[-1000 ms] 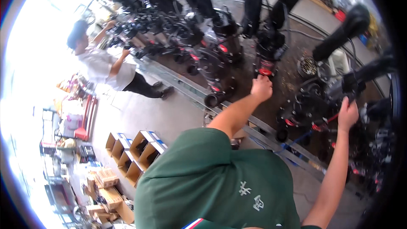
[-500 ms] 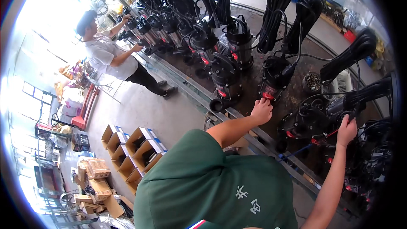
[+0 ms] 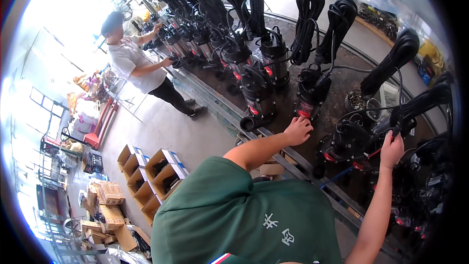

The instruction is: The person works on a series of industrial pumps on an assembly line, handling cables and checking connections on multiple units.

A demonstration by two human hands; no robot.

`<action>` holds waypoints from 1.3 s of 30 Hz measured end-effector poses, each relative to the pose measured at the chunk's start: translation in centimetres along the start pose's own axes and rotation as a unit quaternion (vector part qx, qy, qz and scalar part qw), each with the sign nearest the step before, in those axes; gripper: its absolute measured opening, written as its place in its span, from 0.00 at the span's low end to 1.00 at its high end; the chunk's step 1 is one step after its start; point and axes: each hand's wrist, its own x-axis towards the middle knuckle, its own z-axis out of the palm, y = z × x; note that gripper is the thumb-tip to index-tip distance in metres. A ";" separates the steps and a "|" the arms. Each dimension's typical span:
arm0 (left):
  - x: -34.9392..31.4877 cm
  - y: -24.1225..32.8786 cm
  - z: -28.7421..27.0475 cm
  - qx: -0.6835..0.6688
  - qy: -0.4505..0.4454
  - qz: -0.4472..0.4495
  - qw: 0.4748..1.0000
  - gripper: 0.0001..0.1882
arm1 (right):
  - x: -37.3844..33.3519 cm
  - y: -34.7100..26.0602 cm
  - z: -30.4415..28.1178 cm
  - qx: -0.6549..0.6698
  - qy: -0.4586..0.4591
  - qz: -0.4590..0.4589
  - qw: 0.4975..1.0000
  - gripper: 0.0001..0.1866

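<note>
Submersible pumps with black tops, metal bodies and red labels stand on a metal-edged workbench (image 3: pixel 284 159). My left hand (image 3: pixel 298 131) is closed at the lower front of one upright pump (image 3: pixel 311 90), its fingers against the red label area; the fingertips are partly hidden. A coiled black cable (image 3: pixel 337 27) rises behind that pump. To the right, my right hand (image 3: pixel 392 150) is wrapped round a black cable (image 3: pixel 397 126) above a pump (image 3: pixel 344 142) that sits low on the bench. Thin red and blue lines run beneath this hand, too small to identify.
More pumps (image 3: pixel 258 93) with coiled cables line the bench toward the far left, where a person (image 3: pixel 134 63) in a white shirt handles some. A container of small metal parts (image 3: pixel 355 100) stands behind. Open cartons (image 3: pixel 159 171) and a red pallet jack (image 3: pixel 102 124) are on the floor.
The whole view has shifted slightly, moving the near pumps and both hands a little left in the picture. Both hands keep their places at the same pump and cable.
</note>
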 end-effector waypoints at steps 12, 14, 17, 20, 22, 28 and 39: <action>18.0 1.6 -15.4 0.197 0.132 0.048 0.970 0.12 | 0.4 -1.4 -1.0 -0.020 0.076 -0.043 0.996 0.11; 18.6 1.3 -15.5 0.212 0.094 0.021 0.972 0.15 | 0.5 -1.4 -0.7 0.001 0.075 -0.037 0.997 0.13; 17.8 3.4 -13.9 0.196 0.159 -0.058 0.966 0.15 | 0.4 -1.5 -0.7 0.002 0.080 -0.031 0.996 0.13; 16.7 2.4 -13.6 0.146 0.207 -0.037 0.967 0.13 | 0.2 -1.0 -0.7 0.029 0.080 -0.041 0.996 0.14; 15.9 1.1 -14.9 0.119 0.185 -0.007 0.975 0.12 | 0.2 -1.0 -0.8 0.024 0.088 -0.049 0.995 0.14; 18.4 -9.7 -16.6 0.063 0.158 0.070 0.983 0.07 | 0.2 -0.9 -0.8 0.019 0.086 -0.046 0.995 0.14; 20.8 -16.4 -16.2 0.055 0.131 0.077 0.987 0.10 | 0.2 -1.1 -1.1 0.012 0.069 -0.043 0.997 0.14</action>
